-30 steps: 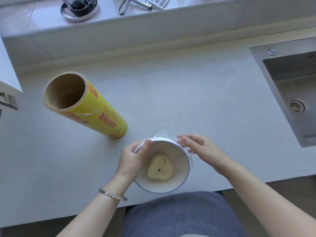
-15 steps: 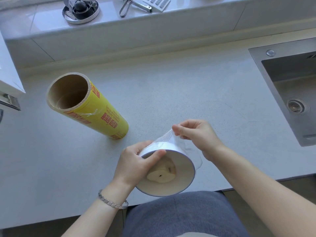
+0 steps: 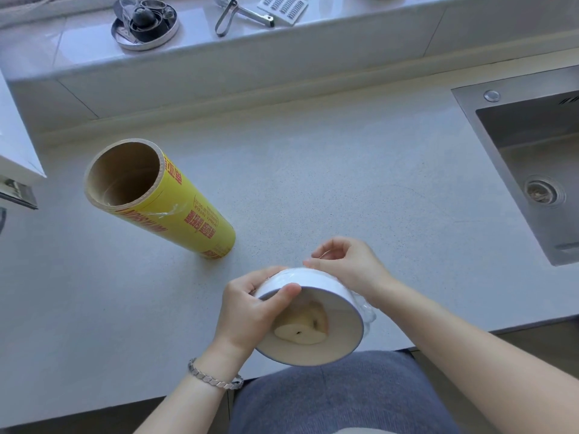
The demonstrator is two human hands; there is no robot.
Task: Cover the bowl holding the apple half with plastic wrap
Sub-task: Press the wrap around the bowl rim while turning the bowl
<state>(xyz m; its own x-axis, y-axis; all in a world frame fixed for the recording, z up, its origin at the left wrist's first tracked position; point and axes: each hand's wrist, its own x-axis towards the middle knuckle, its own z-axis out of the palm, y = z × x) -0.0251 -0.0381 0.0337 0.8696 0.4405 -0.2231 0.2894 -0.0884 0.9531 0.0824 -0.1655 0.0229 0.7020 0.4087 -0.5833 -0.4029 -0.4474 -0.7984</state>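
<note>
Compared with a second ago, the round white ceramic bowl with a thin blue rim is no longer sitting flat: it is lifted and tipped so its mouth faces the person, near the front edge of the pale speckled bench. The cut apple half lies low inside it. The tilt suggests the film is already across the mouth and the loose edges are being tucked against the outer wall, so the covering looks nearly done.

The left hand is clamped on the bowl, thumb over the rim, fingers behind. The right hand, at the far side of the bowl, is pinched together on the clear plastic wrap, which bunches at the bowl's right side. The yellow roll of wrap on a cardboard tube lies well left of the bowl.
</note>
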